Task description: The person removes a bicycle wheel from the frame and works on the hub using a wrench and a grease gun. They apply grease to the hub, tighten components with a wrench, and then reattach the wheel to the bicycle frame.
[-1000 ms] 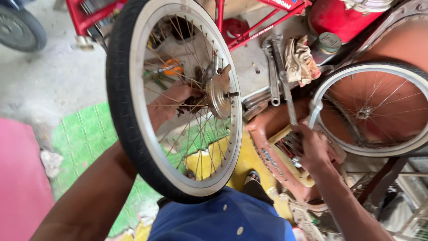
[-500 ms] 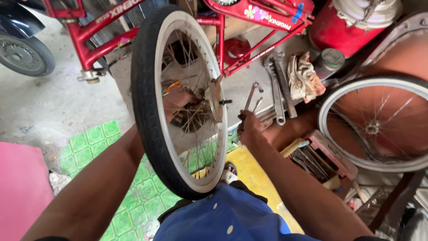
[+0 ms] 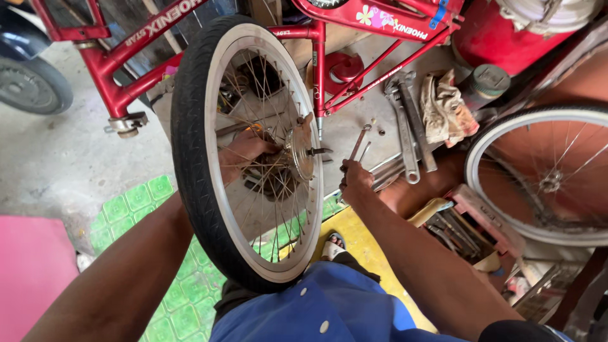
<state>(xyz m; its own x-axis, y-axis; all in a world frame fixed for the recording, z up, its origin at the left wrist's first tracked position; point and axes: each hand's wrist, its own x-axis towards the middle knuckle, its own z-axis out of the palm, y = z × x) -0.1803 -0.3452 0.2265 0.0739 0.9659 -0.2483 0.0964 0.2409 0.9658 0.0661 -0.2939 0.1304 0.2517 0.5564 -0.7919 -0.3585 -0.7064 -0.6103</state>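
Since the earlier frame, the right hand (image 3: 356,180) has drawn closer to the wheel hub and the view has tilted up, showing more of the red bicycle frame (image 3: 354,76). That hand is clenched around a slim metal wrench (image 3: 358,143), whose head points up and away, just beside the axle end (image 3: 318,151) but not touching it. The left hand (image 3: 246,151) reaches through behind the spokes and grips the far side of the hub (image 3: 296,152); its fingers are partly hidden by the spokes. The bicycle wheel (image 3: 190,158) stands upright between the two forearms, its lower edge against the blue garment (image 3: 316,304). Two large wrenches (image 3: 408,136) and a crumpled rag (image 3: 446,107) lie on the concrete to the right. A second wheel (image 3: 538,174) lies further right, with a tray of tools (image 3: 472,225) near it.
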